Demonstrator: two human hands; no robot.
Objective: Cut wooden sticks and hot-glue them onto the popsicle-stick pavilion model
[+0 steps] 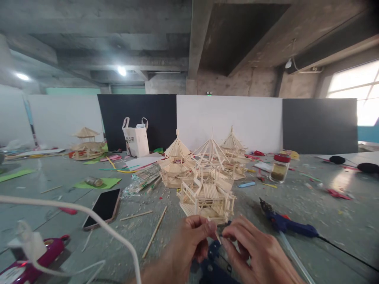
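Head view: at the bottom centre of the frame, the left hand (186, 240) and the right hand (251, 248) meet fingertip to fingertip over a grey tabletop (325, 221), each grip pressed together, pinching a short wooden stick (217, 236) between them. The stick's long axis slants from upper left to lower right, and both hands are equally close to it. Just above the fingertips, nearly touching, stands a small stick pavilion (207, 197), with taller finished ones behind. A blue glue gun (288, 225) lies near, to the right; a phone (102, 208) lies well apart at the left. Open room remains at lower right, beyond the gun.
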